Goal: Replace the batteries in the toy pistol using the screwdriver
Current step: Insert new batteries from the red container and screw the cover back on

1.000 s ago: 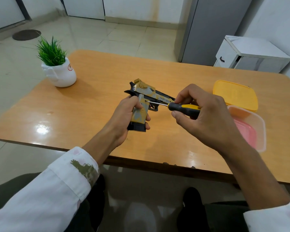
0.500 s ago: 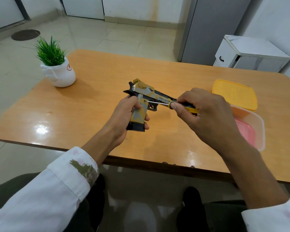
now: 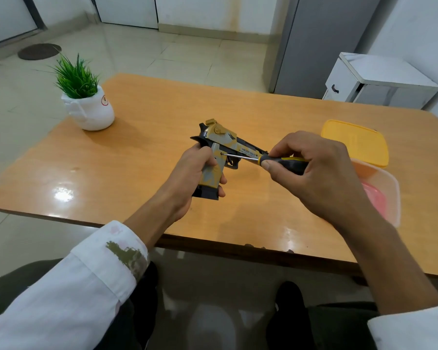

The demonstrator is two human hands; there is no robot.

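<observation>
Hands at work above the surface: left hand grips the pistol by its grip, right hand pinches the screwdriver, tip on the grip's side. Keeping the shaft square and pressed in should stop it slipping.

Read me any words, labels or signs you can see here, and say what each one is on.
"DESERT EAGLE": on the side of the toy pistol, just above the screwdriver.
Smaller line printed beneath it: too small to read.
Round red mark on the white plant pot: too blurred to read.
</observation>
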